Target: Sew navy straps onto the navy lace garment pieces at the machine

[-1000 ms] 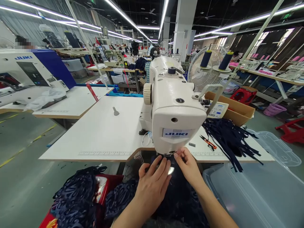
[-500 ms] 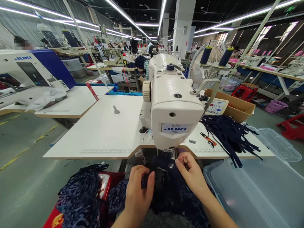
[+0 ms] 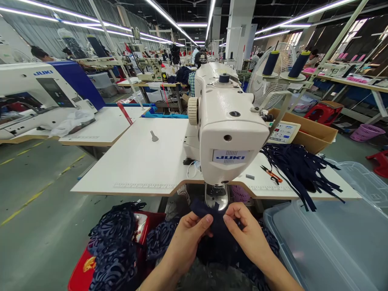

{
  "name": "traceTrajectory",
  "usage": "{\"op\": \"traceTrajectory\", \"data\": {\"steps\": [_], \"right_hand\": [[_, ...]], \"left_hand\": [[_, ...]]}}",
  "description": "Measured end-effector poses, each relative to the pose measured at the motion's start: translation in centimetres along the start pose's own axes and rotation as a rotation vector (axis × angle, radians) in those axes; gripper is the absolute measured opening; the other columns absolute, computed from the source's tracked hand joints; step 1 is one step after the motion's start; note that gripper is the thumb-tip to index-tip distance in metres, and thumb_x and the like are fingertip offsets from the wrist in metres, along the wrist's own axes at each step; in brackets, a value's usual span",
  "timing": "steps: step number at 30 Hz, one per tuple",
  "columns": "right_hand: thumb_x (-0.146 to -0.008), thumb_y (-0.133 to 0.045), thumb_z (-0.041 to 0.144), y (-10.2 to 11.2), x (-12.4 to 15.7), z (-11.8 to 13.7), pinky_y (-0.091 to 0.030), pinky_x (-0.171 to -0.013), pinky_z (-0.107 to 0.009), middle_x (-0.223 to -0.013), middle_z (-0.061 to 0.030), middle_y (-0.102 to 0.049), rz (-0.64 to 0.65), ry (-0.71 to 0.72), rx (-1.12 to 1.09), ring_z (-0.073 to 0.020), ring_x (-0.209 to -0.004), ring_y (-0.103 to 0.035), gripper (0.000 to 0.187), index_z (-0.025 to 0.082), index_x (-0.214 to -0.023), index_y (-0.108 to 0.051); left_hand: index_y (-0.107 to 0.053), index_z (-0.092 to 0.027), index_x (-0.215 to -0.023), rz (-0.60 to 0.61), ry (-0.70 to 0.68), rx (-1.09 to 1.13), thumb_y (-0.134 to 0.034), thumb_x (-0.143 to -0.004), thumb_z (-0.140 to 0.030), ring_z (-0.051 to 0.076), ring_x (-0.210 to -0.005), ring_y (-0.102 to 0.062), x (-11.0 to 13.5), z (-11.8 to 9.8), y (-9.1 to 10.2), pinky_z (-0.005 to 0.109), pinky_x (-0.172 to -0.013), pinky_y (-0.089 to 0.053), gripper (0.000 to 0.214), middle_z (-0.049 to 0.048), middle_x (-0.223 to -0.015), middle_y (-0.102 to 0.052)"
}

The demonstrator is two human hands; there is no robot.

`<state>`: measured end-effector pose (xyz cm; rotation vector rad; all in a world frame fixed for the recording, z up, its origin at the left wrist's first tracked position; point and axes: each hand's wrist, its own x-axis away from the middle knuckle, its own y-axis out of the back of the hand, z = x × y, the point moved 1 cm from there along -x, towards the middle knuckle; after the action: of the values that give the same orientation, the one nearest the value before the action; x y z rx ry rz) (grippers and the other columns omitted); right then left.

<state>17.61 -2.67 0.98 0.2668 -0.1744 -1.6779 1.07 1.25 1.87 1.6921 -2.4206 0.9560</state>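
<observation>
Dark navy fabric (image 3: 218, 229) is stretched between my two hands, just in front of the sewing machine's (image 3: 232, 133) needle area. My left hand (image 3: 191, 238) pinches it with thumb and fingers on the left side. On the right, my right hand (image 3: 245, 227) grips the fabric's edge between thumb and forefinger. Part of the fabric reaches up to the shiny metal plate (image 3: 218, 197) under the machine head. More patterned navy fabric lies over my lap, partly hidden by my forearms.
Patterned navy pieces (image 3: 113, 246) heap on a red stool (image 3: 79, 270) at the left. Navy straps (image 3: 298, 167) and orange thread snips (image 3: 273, 176) lie on the white table (image 3: 136, 161). A clear plastic bin (image 3: 339, 242) stands at the right. A cardboard box (image 3: 318, 131) sits behind the straps.
My left hand has moved up and right and closed on the fabric, where before its fingers were apart. The camera view has shifted slightly left.
</observation>
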Motion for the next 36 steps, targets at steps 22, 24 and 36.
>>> {"op": "traceTrajectory", "data": {"steps": [22, 24, 36], "right_hand": [[-0.089, -0.052, 0.044, -0.4, -0.3, 1.0, -0.029, -0.051, -0.023, -0.064, 0.0048, -0.038, 0.008, -0.099, -0.238, -0.0107, -0.056, -0.032, 0.027, 0.02, -0.077, -0.053], [-0.09, -0.051, 0.044, -0.6, -0.3, 0.9, -0.03, -0.052, -0.022, -0.065, 0.0047, -0.038, -0.013, -0.095, -0.233, -0.0108, -0.057, -0.033, 0.027, 0.02, -0.077, -0.054], [-0.095, -0.048, 0.034, -0.5, -0.1, -0.6, -0.037, -0.065, -0.022, -0.077, 0.0017, -0.055, 0.238, 0.191, 0.127, -0.0129, -0.071, -0.051, 0.02, 0.02, -0.084, -0.057]], "left_hand": [[-0.071, -0.021, -0.105, 0.212, -0.05, -0.129, -0.071, -0.08, -0.028, 0.015, -0.082, -0.062, 0.1, 0.0, -0.2, 0.029, -0.083, -0.047, 0.026, 0.0037, -0.092, -0.072], [-0.07, -0.021, -0.106, 0.228, -0.034, -0.096, -0.072, -0.079, -0.028, 0.017, -0.084, -0.065, 0.1, 0.2, -0.3, 0.032, -0.086, -0.048, 0.027, 0.0045, -0.094, -0.073], [-0.071, -0.015, -0.085, -0.069, -0.181, -0.178, -0.075, -0.074, -0.035, 0.015, -0.072, -0.062, 0.6, -1.6, 0.3, 0.022, -0.066, -0.05, 0.023, 0.0025, -0.077, -0.07]]}}
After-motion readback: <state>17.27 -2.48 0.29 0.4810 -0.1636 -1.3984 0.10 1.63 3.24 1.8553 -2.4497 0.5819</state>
